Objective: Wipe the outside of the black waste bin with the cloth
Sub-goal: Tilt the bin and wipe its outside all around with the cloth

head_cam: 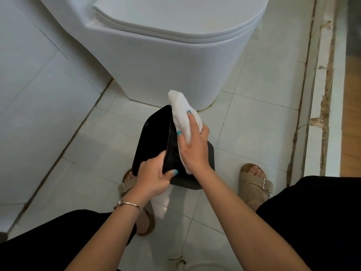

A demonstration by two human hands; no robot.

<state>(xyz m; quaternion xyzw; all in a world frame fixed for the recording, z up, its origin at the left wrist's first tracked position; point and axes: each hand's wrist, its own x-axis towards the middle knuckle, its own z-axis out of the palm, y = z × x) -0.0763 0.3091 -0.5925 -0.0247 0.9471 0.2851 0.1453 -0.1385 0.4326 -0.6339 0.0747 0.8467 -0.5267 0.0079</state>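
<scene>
The black waste bin point(152, 137) is held tilted above the tiled floor, between my feet and in front of the toilet. My left hand point(154, 177) grips its near lower rim, thumb on the outside. My right hand point(193, 147) presses a white cloth point(180, 108) flat against the bin's right outer side. The cloth's top end sticks up past the bin's far edge, and its lower end shows below my palm. The bin's far side is hidden.
A white toilet point(166, 61) with its lid shut stands just beyond the bin. A tiled wall point(39, 85) rises on the left. A raised threshold point(320, 94) runs along the right. My sandalled feet point(256, 182) flank the bin on pale floor tiles point(254, 124).
</scene>
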